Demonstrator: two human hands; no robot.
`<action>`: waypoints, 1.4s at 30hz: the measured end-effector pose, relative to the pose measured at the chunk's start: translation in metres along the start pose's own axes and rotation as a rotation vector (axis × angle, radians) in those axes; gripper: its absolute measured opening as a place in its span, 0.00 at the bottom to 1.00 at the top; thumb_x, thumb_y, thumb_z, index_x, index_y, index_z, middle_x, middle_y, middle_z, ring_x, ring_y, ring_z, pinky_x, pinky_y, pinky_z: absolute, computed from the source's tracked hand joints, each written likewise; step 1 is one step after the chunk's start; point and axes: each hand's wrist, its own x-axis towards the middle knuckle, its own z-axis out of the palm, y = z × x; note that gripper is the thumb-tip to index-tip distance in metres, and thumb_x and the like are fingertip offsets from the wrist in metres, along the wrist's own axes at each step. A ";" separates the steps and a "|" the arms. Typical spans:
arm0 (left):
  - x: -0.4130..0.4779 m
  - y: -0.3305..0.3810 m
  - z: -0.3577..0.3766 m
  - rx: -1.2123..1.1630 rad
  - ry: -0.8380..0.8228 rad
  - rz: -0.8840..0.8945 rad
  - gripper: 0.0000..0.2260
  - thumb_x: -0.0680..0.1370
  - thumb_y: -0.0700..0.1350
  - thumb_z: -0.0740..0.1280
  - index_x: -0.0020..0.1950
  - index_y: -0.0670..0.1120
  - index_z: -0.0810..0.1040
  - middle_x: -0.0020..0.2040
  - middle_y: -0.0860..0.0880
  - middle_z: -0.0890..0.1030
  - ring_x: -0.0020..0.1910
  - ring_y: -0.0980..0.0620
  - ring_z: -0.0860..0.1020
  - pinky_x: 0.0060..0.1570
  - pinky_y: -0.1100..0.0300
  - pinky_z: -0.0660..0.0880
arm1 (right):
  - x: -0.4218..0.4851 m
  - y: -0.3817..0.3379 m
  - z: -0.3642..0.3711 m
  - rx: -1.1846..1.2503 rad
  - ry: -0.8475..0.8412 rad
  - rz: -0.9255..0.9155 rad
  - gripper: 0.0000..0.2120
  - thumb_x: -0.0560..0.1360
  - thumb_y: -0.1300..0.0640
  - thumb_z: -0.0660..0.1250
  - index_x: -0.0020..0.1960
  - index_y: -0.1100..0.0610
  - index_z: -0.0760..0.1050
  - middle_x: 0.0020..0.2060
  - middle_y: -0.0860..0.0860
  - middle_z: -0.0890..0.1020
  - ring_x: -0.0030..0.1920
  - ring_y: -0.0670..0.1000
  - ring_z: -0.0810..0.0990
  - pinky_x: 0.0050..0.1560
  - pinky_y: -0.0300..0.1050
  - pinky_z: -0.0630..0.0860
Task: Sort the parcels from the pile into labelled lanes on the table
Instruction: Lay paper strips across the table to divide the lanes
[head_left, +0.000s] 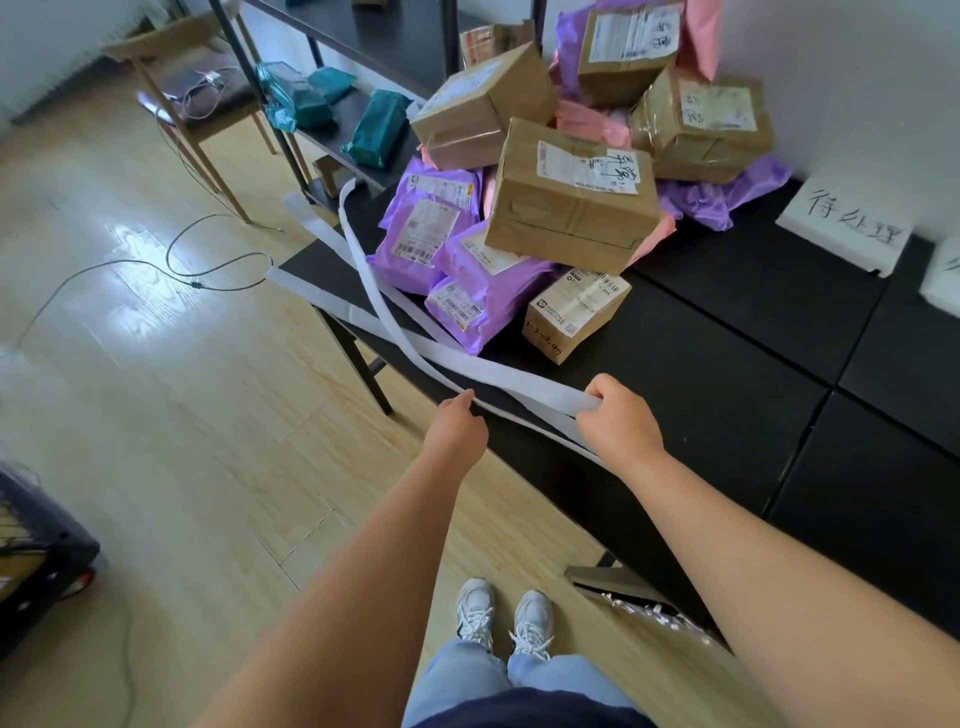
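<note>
A pile of parcels sits at the far left end of the black table (727, 364): brown cardboard boxes (571, 202), purple mailer bags (426, 228) and pink bags (592, 122). Long white paper strips (363, 270) trail from the pile's left side along the table's front edge. My right hand (618, 415) grips the near end of one strip. My left hand (457, 426) pinches another strip at the table's edge. A white label sheet (847, 228) with handwritten characters lies at the back right against the wall.
A second white sheet (943, 275) shows at the right edge. A black shelf (337, 119) behind the table holds green parcels (376, 127). A wooden chair (192, 88), floor cables (208, 260) and a dark case (36, 540) stand on the wood floor to the left.
</note>
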 end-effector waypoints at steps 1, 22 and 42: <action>-0.001 0.000 0.000 -0.009 0.001 -0.006 0.25 0.84 0.39 0.56 0.80 0.53 0.56 0.78 0.47 0.61 0.47 0.53 0.77 0.35 0.62 0.73 | 0.001 0.003 0.001 -0.042 -0.021 0.024 0.05 0.78 0.63 0.61 0.47 0.55 0.68 0.42 0.51 0.76 0.40 0.50 0.76 0.35 0.44 0.72; 0.003 -0.010 -0.010 -0.133 0.033 -0.007 0.26 0.83 0.36 0.55 0.79 0.54 0.59 0.77 0.51 0.63 0.40 0.55 0.77 0.33 0.63 0.72 | 0.005 -0.006 0.037 -0.134 -0.119 -0.200 0.14 0.80 0.58 0.65 0.66 0.53 0.75 0.60 0.49 0.78 0.59 0.50 0.76 0.58 0.47 0.77; 0.046 -0.042 -0.096 -0.021 -0.115 0.125 0.20 0.83 0.43 0.58 0.75 0.44 0.66 0.70 0.44 0.74 0.64 0.43 0.75 0.58 0.54 0.73 | -0.002 -0.076 0.083 -0.292 -0.038 0.074 0.05 0.81 0.58 0.59 0.49 0.53 0.73 0.46 0.50 0.78 0.47 0.52 0.77 0.47 0.49 0.77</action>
